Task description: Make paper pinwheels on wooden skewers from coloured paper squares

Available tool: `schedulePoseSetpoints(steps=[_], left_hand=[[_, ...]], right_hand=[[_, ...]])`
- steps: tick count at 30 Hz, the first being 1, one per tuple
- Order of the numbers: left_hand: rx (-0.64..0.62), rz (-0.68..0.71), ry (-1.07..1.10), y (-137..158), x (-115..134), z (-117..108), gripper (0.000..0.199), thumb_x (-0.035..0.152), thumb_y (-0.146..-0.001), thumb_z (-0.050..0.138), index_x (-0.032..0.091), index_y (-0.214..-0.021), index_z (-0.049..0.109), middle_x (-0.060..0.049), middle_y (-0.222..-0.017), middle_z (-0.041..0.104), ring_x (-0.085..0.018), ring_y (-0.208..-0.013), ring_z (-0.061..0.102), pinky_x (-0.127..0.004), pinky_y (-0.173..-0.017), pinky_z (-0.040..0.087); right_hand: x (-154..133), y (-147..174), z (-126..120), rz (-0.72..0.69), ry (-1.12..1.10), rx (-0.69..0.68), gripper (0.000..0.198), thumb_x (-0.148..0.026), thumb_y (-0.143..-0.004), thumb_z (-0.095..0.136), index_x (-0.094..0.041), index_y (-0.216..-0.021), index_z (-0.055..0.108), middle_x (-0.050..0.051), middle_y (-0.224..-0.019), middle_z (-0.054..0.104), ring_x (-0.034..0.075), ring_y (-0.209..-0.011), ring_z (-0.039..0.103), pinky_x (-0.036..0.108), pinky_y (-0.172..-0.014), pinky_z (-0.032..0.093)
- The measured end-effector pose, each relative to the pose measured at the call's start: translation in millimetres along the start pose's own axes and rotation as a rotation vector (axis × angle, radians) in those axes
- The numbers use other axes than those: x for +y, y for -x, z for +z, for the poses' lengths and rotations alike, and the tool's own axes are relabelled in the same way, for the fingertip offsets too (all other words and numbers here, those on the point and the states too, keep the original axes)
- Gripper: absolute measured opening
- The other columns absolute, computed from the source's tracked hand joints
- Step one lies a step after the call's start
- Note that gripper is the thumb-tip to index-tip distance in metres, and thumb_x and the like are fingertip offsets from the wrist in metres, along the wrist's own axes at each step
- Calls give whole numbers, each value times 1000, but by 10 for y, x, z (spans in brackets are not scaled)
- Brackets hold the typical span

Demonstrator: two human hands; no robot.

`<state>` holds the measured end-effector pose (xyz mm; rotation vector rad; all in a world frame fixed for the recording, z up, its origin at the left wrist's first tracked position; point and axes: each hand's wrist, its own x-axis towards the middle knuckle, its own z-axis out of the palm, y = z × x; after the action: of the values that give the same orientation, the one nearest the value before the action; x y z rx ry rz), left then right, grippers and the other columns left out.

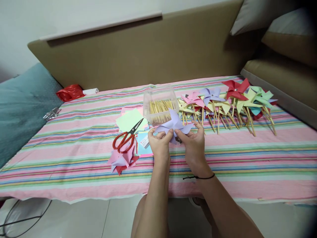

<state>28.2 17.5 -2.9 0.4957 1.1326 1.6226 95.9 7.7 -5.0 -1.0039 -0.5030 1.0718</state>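
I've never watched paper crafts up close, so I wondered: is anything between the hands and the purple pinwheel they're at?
Nothing visible: the left hand and right hand both hold the purple pinwheel directly. The scissors lie off to the left, and the stick box stands beyond it.

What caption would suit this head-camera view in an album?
Left hand and right hand hold a lavender paper pinwheel, scissors to one side, stick-mounted pinwheels to the other.

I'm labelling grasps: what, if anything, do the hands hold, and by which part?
A lavender paper pinwheel; the left hand and right hand both pinch it, thumb tips near its centre.
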Motion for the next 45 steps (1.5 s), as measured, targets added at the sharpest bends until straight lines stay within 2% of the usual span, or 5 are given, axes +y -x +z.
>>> schedulePoseSetpoints(steps=[12,17,33,40,45], left_hand=[[-360,-85,-133,-62,162,-177,51,25,-60,79,20,-98,45,-2,-75,71,-14,-71,68,-29,-76,49],[-474,-107,-291,-81,180,-236,54,21,-54,81,22,-94,44,-3,-72,71,-14,-56,63,-24,-57,47],[-391,-32,-441,-95,152,-253,56,14,-54,75,23,-92,35,1,-58,68,-14,-45,60,-20,-46,42],[-39,52,-348,-265,309,-438,59,16,-50,77,22,-92,35,1,-62,68,-14,-47,61,-23,-49,46],[81,84,-232,-340,354,-523,58,14,-48,77,21,-90,37,0,-64,68,-15,-52,64,-24,-54,49]], right_hand=[[-196,-268,-355,137,204,-141,91,-26,-45,85,-19,-123,37,-5,-61,67,18,-52,65,33,-54,54],[-225,-303,-451,246,345,-279,91,-22,-47,84,-19,-125,37,-5,-55,66,20,-50,64,33,-50,54],[-211,-271,-409,229,377,-376,92,-26,-50,84,-19,-128,36,-2,-59,69,19,-52,65,29,-51,52],[-106,-487,-586,-301,700,-205,15,-33,-72,68,-18,-76,65,8,-87,70,24,-89,66,43,-83,51],[141,-621,-646,-605,1212,-366,13,-16,-71,64,-20,-59,69,11,-108,67,30,-114,51,49,-101,35]])
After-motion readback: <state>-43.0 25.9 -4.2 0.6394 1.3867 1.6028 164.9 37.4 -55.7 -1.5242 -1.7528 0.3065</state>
